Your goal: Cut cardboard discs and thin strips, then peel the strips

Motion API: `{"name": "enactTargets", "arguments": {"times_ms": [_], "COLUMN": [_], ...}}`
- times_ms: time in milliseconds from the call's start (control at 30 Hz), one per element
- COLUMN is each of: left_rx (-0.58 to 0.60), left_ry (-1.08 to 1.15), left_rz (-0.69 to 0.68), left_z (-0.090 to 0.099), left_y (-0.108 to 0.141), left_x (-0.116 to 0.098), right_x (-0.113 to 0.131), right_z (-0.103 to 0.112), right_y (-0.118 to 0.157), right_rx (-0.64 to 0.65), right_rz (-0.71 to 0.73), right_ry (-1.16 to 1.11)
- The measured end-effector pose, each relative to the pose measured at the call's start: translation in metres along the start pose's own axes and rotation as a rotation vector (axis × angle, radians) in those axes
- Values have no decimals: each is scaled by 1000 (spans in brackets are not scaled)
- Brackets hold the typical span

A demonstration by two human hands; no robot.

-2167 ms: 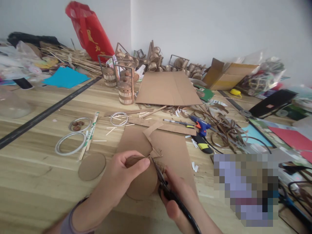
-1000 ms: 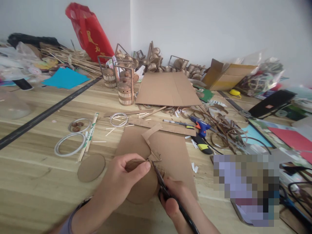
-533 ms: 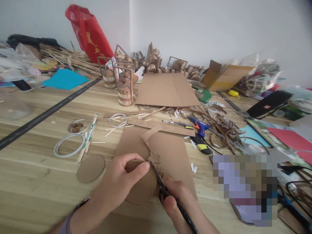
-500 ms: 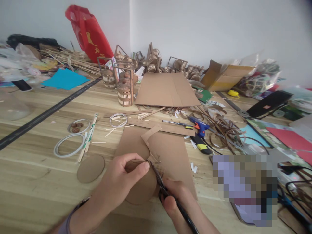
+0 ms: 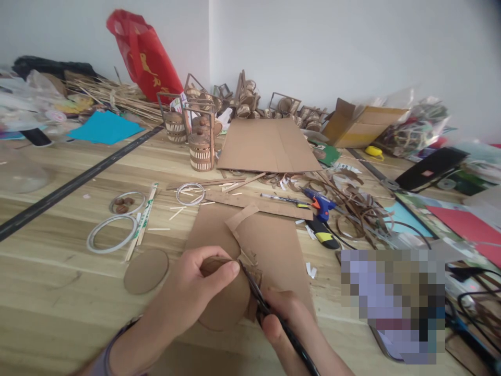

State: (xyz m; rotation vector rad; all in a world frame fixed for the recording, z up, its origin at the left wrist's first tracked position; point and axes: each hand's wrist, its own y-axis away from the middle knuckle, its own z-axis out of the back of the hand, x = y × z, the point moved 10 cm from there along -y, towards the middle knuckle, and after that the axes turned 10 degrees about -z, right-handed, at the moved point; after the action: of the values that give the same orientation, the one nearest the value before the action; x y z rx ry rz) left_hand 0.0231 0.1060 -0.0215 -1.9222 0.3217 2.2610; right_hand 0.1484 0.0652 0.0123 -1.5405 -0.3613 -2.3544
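The left hand (image 5: 213,279) pinches a round brown cardboard disc (image 5: 227,305) — the right (image 5: 287,316) grips dark metal scissors (image 5: 261,297).

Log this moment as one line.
left hand: holds cardboard disc | right hand: grips scissors, blades at disc edge | glue gun: lying nearby

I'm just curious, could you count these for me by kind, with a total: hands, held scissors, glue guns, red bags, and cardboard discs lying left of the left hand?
Hands (left hand, right hand): 2
Held scissors: 1
Blue glue gun: 1
Red bag: 1
Loose cardboard disc: 1
Total: 6
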Motion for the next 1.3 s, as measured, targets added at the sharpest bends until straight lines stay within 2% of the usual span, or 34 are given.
{"name": "enactTargets", "arguments": {"times_ms": [133, 300, 400, 500, 633, 900, 1300], "left_rx": [-45, -124, -166, -218, -233, -166, -153], "left_ry": [42, 350, 427, 400, 271, 155, 80], "left_rz": [29, 105, 127, 127, 60, 15, -2], "left_z": [2, -8, -11, -7, 1, -1, 0], "left_y": [-1, 0, 1, 2, 1, 2, 1], "left_x": [0, 7, 12, 14, 8, 5, 1], "right_x": [-5, -20, -27, -31, -26, -18, -14], "right_z": [2, 6, 5, 3, 4, 4, 2], "right_y": [1, 0, -1, -1, 1, 1, 1], "right_rx": [-29, -63, -65, -86, -112, -76, -61], "right_rz": [4, -38, -56, -91, -103, -79, -35], "right_ry": [49, 106, 115, 147, 128, 109, 134]}}
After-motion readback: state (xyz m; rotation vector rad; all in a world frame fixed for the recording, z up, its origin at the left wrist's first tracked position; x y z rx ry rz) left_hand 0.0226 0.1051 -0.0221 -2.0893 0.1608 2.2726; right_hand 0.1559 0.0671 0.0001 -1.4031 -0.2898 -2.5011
